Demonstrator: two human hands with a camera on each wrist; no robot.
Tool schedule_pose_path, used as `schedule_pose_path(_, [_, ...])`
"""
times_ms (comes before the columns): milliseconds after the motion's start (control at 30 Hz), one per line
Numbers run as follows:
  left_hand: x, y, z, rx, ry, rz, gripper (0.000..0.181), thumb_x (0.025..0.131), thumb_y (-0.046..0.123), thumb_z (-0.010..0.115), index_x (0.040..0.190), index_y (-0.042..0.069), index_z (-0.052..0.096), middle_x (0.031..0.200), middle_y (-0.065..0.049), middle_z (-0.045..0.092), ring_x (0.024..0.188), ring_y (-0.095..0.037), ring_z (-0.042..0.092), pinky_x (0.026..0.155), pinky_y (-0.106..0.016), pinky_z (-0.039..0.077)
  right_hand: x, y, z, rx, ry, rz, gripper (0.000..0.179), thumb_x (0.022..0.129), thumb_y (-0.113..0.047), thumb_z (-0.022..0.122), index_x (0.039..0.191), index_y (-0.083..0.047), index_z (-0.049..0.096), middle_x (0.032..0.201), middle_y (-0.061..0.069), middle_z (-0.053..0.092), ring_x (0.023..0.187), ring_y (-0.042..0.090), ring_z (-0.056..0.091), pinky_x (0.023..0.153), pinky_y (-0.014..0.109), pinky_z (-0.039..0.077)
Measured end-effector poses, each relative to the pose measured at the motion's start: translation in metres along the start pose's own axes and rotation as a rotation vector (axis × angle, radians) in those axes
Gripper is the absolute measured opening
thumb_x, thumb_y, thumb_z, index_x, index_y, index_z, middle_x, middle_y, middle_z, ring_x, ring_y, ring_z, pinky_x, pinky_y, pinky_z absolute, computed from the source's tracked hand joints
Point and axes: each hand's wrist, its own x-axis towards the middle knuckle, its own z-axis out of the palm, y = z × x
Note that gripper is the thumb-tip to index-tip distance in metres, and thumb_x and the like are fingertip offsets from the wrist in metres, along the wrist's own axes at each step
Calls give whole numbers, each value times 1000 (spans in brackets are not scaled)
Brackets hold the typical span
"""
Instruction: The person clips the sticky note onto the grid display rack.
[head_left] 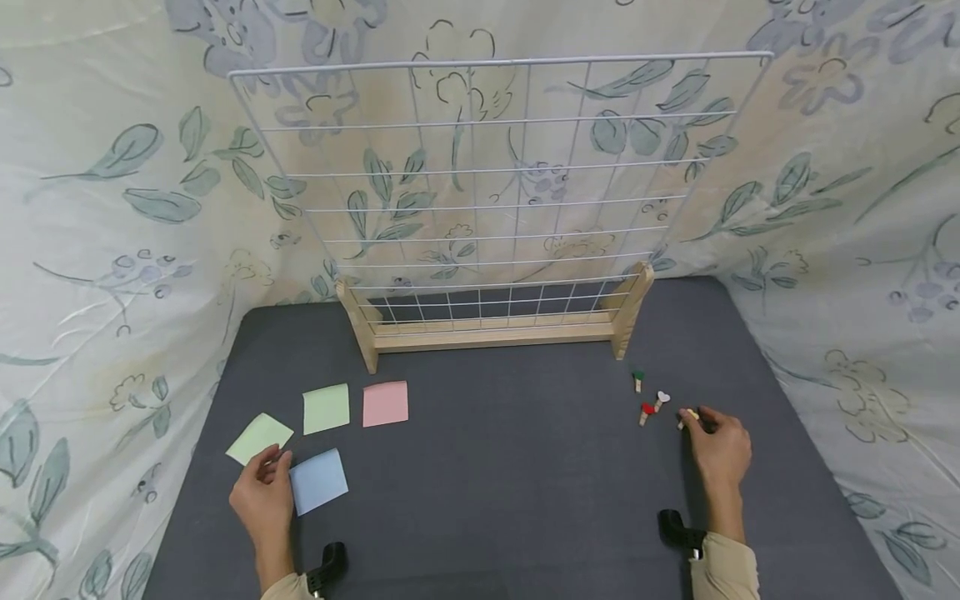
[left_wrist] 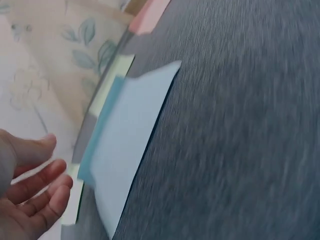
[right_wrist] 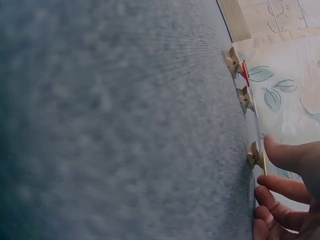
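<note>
My left hand [head_left: 262, 496] is at the near edge of a tilted green sticky note [head_left: 258, 437], just left of a blue sticky note [head_left: 318, 482]. In the left wrist view its thumb and loosely bent fingers are apart, with nothing between them. The blue note's corners curl up off the table there. My right hand [head_left: 722, 446] is low over the table, thumb and index finger on either side of a small wooden clothespin with a yellow top [right_wrist: 263, 162]. Some space shows between those fingertips and the pin in the right wrist view.
A second green note [head_left: 326, 409] and a pink note [head_left: 386, 404] lie farther back. Clothespins with green [head_left: 637, 381], white [head_left: 662, 400] and red [head_left: 647, 413] tops lie left of my right hand. A white wire grid [head_left: 495, 171] stands behind on a wooden base [head_left: 495, 337].
</note>
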Motion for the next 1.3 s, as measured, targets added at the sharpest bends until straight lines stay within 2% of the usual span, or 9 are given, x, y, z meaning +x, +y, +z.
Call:
schedule_pose_path(133, [3,-7,-8,94,-27,-11,24,87,7,75,103,-10,71,91,-27,69,58,15,38,52,-8,31,4,2,-6,-4,-30,-11,34,89,-21,74,107,8,71,101,29,68,90,44,62,79,59,46])
schedule_pose_path(367, [6,-12,-19,206,-163,-39,24,83,7,79,96,-12,71,83,-26,68,56,-10,51,57,-33,38,10,2,-16,-4,-166,6,36,90,-23,72,109,8,70,100,27,69,94,45,62,80,58,47])
schedule_pose_path(467, [6,-12,-19,214,-195,-34,23,80,3,80,93,-13,70,81,-25,68,56,-12,52,57,-35,38,9,3,-17,-6,-157,20,35,88,-20,75,107,9,70,97,27,69,90,43,64,78,55,48])
schedule_pose_path(767, [3,-12,-18,232,-210,-25,12,81,2,77,84,-9,72,69,-18,66,54,-14,50,54,-31,36,12,6,-20,-4,-144,14,29,83,-18,80,95,7,73,85,22,71,71,29,63,57,31,43])
schedule_pose_path(933, [4,-10,-20,171,-236,-37,13,81,2,78,87,-8,73,72,-19,68,53,-6,49,43,-20,35,16,8,-22,53,-194,56,40,86,-20,78,111,9,67,94,25,71,64,-3,53,53,15,40])
schedule_pose_path(1033, [4,-8,-19,62,-286,-76,14,83,0,77,92,-9,72,78,-18,71,52,1,54,44,-16,45,16,9,-24,62,-216,50,41,87,-20,77,115,8,67,98,25,71,66,-9,48,52,11,39])
schedule_pose_path(1100, [4,-6,-16,-43,-334,-138,16,85,-1,74,98,-10,71,81,-13,73,56,3,59,49,-18,54,15,9,-25,50,-212,35,38,87,-20,77,112,8,70,100,25,71,68,-3,53,53,12,39])
schedule_pose_path(1200, [4,-2,-12,-190,-397,-236,21,89,1,71,106,-11,67,86,-2,74,64,3,65,59,-23,61,13,8,-26,39,-199,16,33,89,-21,75,108,5,72,103,24,71,78,17,64,56,14,42])
schedule_pose_path(1300, [4,2,-8,-245,-446,-282,28,91,8,71,111,-10,65,84,10,72,69,1,67,63,-24,61,13,6,-27,51,-180,14,32,91,-23,72,110,4,73,106,23,70,93,32,66,65,25,50])
